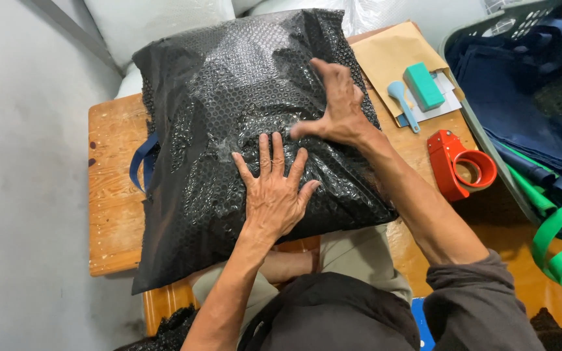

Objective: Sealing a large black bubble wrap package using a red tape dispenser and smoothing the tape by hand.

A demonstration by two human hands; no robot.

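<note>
A large black bubble-wrap package (229, 84) lies across a small wooden table (108, 195). My left hand (273, 192) presses flat on its near part, fingers spread. My right hand (336, 104) rests flat on the package a little farther and to the right, thumb stretched toward the left hand. A strip of clear tape seems to run across the wrap between the hands. A blue strap (141, 162) sticks out from under the package's left side.
To the right on the table lie a red tape dispenser (456, 166), a light blue scraper (403, 104), a teal block (423, 86) and a brown envelope (388, 55). A grey basket (482, 29) with dark blue and green bags stands at the right. White sacks lie behind.
</note>
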